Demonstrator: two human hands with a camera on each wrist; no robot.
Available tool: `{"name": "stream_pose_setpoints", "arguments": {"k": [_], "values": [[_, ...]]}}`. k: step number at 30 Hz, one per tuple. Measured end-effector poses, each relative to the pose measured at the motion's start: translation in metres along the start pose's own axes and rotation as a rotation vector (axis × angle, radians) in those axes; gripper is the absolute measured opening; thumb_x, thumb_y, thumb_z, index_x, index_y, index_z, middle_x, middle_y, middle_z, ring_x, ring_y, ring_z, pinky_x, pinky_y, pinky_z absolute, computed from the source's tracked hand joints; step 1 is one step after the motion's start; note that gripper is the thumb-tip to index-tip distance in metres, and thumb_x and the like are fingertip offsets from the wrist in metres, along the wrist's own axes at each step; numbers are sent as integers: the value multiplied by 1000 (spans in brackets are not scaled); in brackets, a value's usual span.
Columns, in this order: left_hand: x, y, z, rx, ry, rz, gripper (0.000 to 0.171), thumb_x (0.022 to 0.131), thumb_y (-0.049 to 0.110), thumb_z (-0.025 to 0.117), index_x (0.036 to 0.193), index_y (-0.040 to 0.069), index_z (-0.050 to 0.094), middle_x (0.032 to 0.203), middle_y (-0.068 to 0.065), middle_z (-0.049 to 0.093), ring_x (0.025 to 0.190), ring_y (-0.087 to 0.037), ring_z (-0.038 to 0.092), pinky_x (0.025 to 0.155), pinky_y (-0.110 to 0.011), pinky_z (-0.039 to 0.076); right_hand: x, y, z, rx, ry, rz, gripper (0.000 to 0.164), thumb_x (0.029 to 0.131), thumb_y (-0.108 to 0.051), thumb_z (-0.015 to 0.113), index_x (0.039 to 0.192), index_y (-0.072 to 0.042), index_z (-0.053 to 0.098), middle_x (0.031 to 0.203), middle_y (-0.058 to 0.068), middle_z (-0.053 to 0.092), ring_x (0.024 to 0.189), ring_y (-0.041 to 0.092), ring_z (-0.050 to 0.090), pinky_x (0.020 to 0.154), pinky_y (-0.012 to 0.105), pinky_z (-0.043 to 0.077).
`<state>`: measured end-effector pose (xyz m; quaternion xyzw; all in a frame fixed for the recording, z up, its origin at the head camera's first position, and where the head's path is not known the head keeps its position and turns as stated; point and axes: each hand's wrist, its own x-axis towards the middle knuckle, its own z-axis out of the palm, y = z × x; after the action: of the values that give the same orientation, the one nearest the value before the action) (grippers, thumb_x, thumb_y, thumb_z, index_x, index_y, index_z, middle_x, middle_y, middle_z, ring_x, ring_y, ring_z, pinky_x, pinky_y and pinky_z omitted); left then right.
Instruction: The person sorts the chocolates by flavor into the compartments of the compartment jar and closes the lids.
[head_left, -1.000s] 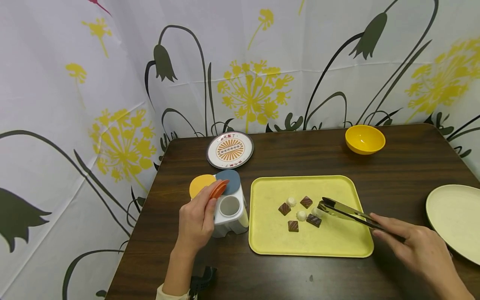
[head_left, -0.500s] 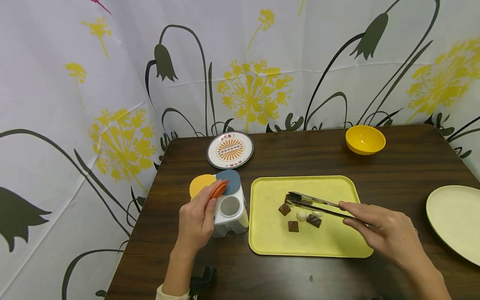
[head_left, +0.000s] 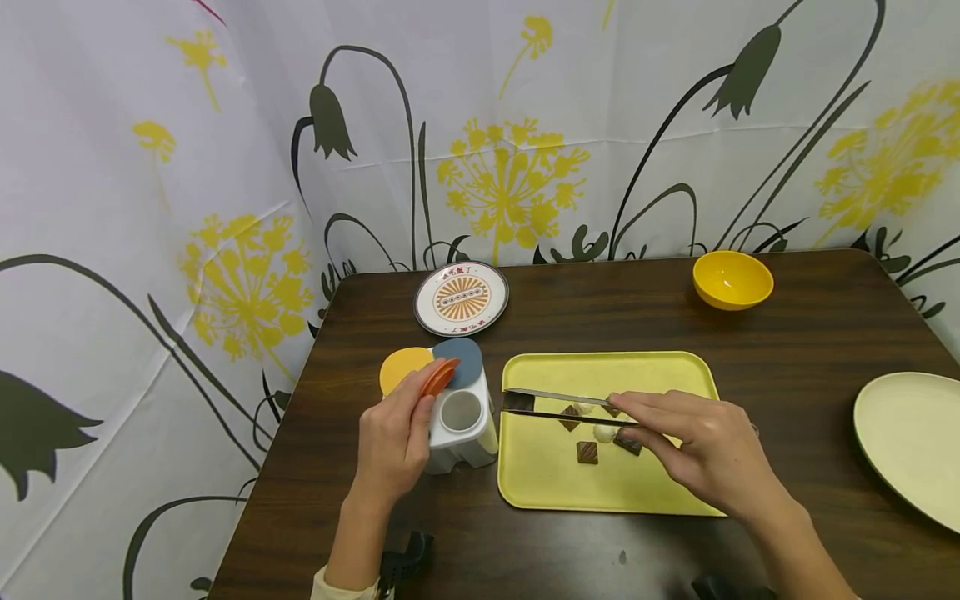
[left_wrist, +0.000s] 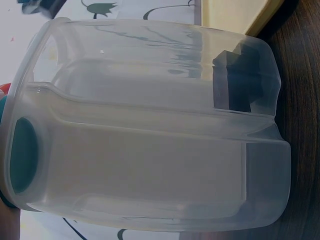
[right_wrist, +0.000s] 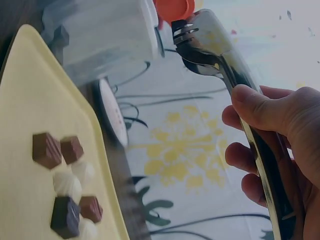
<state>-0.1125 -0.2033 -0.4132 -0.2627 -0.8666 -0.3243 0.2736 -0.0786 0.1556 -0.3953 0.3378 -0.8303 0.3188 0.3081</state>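
My left hand point(head_left: 392, 446) pinches the raised orange lid point(head_left: 440, 377) of a several-lidded translucent container point(head_left: 461, 454), beside its uncovered round opening point(head_left: 461, 411). In my right hand point(head_left: 697, 442) are metal tongs point(head_left: 566, 417), stretched leftward over the yellow tray point(head_left: 551, 487) towards that opening. A dark chocolate point(right_wrist: 177, 26) sits between the tong tips, partly hidden by the tines. Below the tongs lie several brown, dark and white chocolates point(head_left: 587, 452) on the tray. Through the container's wall, a dark block point(left_wrist: 232, 80) shows at the bottom in the left wrist view.
Yellow point(head_left: 405, 367) and blue point(head_left: 461, 360) lids cover other compartments. A patterned plate point(head_left: 491, 312) lies behind the container. A yellow bowl point(head_left: 731, 281) stands at the back right, and a cream plate point(head_left: 911, 442) at the right edge. A flowered curtain hangs behind the dark table point(head_left: 585, 308).
My right hand has moved left across the tray with the tongs, from the chocolates' right side to the tray's left edge, carrying a dark chocolate. The left hand keeps its place with the lid.
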Motion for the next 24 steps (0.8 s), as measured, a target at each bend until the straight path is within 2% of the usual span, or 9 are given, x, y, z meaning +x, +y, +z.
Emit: {"name": "stream_pose_setpoints", "arguments": {"k": [6, 10, 12, 18, 24], "values": [[0, 0, 0, 5, 8, 14, 42, 93, 8, 57, 135, 10, 58, 117, -7, 69, 98, -24, 69, 87, -45, 54, 13, -9, 13, 46, -9, -28, 36, 97, -43, 58, 115, -17, 75, 105, -8, 73, 75, 6, 67, 57, 17, 45], [0, 0, 0, 4, 10, 19, 41, 93, 8, 57, 134, 10, 58, 117, -7, 69, 98, -23, 69, 87, -45, 54, 18, -14, 22, 54, -44, -28, 29, 92, -33, 69, 117, -18, 74, 108, -10, 72, 71, 3, 64, 57, 18, 44], [0, 0, 0, 4, 8, 18, 42, 93, 8, 57, 134, 10, 58, 117, -6, 69, 99, -23, 69, 87, -44, 54, 20, -16, 26, 52, -62, -25, 30, 89, -29, 73, 117, -19, 74, 109, -12, 72, 70, 2, 63, 55, 18, 44], [0, 0, 0, 15, 9, 21, 42, 93, 7, 57, 135, 11, 58, 118, -6, 69, 101, -23, 69, 87, -45, 54, 22, -19, 35, 46, -95, -5, 33, 88, -30, 74, 120, -20, 73, 110, -13, 71, 68, 2, 61, 54, 18, 45], [1, -1, 1, 18, 16, 29, 41, 93, 8, 56, 135, 11, 58, 118, -6, 68, 101, -23, 69, 86, -46, 54, 25, -22, 40, 40, -128, 7, 43, 80, -19, 81, 121, -19, 72, 111, -12, 71, 65, 2, 57, 52, 16, 41]]}}
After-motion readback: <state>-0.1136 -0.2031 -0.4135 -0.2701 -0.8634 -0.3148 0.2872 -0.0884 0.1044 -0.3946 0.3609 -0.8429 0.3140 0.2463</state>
